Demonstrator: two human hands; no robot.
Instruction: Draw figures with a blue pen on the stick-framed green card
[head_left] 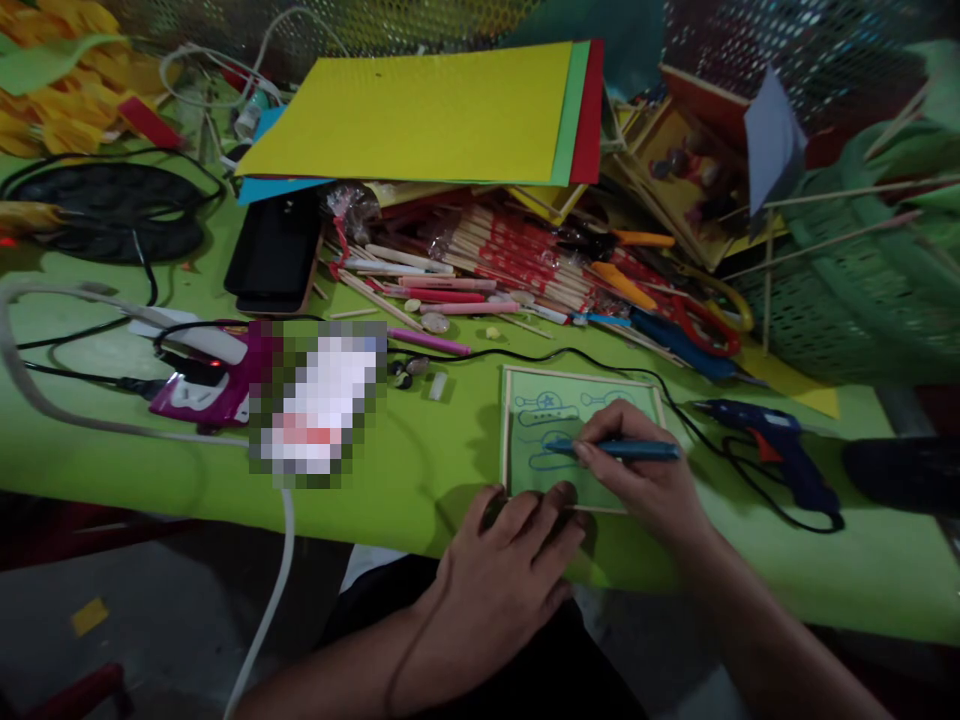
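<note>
My right hand [645,470] grips a blue pen [637,450], its tip on a green card [592,480] edged with thin wooden sticks. Blue outlines of rounded shapes, one with a star, are drawn on the card. My left hand [517,550] lies palm down with its fingers spread, the fingertips at the card's lower left edge. Just right of the card rests a dark blue glue gun [780,450] with a red trigger, its black cord running behind the card.
At the left are a purple power strip [202,390] with plugs and a blurred-out bright object [322,400]. Behind lie a dark phone [274,250], pens, bundled sticks [517,255], scissors [712,320] and stacked coloured sheets [420,115]. A green basket [847,250] stands at the right.
</note>
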